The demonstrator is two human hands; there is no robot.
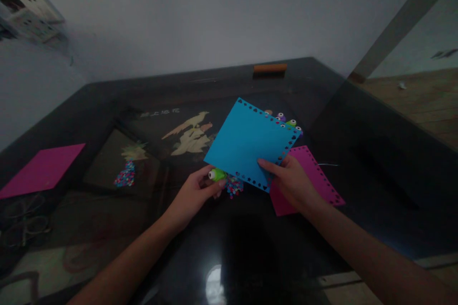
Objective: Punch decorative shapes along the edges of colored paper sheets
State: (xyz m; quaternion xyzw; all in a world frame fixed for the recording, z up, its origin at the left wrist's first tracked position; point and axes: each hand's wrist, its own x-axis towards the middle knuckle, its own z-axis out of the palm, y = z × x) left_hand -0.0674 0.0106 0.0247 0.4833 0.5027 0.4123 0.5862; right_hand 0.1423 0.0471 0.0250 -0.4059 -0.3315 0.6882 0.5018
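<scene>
My left hand (195, 191) is closed round a small green craft punch (217, 175) with a big white eye on it. That punch sits at the near left edge of a blue paper sheet (246, 145). Small shapes are cut out along three of the sheet's edges. My right hand (291, 178) grips the sheet at its right corner, index finger lying on top. Below the near edge is a pile of coloured paper bits (234, 186). A pink sheet (311, 171) with cut-out edges lies partly under my right hand.
Several more punches (292, 123) stand behind the blue sheet, partly hidden. A second pile of paper bits (125, 175) and a plain pink sheet (45, 167) lie on the left. An orange-brown roll (270, 68) rests by the wall on the dark glossy table (222, 248).
</scene>
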